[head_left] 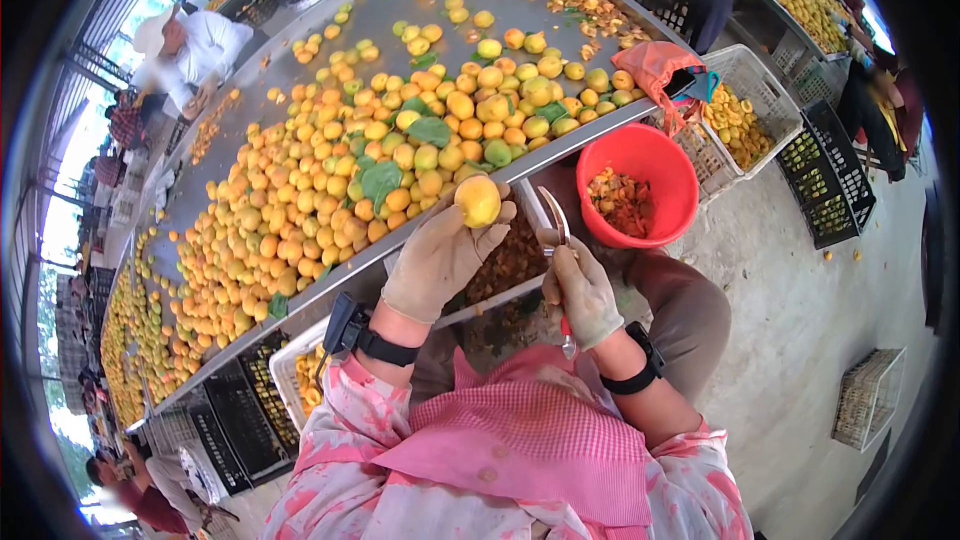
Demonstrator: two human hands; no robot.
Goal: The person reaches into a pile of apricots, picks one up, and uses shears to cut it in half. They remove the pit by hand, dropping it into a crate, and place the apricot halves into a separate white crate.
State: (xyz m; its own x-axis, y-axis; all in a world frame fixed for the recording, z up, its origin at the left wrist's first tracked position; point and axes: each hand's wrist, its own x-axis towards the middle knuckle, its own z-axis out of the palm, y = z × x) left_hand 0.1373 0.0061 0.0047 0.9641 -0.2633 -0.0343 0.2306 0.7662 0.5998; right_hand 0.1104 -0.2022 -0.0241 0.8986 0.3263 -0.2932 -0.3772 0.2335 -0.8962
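Note:
My left hand (pixel 445 255), in a pale glove, holds a yellow apricot (pixel 477 201) at the fingertips, over the near edge of the metal table. My right hand (pixel 583 290), also gloved, is closed around pruning shears (pixel 556 215). Their curved metal blade points up and away from me, and a red handle part shows below the fist. The blade is apart from the apricot. A large heap of apricots (pixel 330 170) with some green leaves (pixel 380 181) lies on the table beyond my hands.
A red bucket (pixel 664 145) with fruit scraps stands right of my hands. Below them is a white crate (pixel 520 285) of dark scraps. A crate (pixel 770 105) of apricot halves and a black crate (pixel 826 175) sit further right. Another person (pixel 205 50) works across the table.

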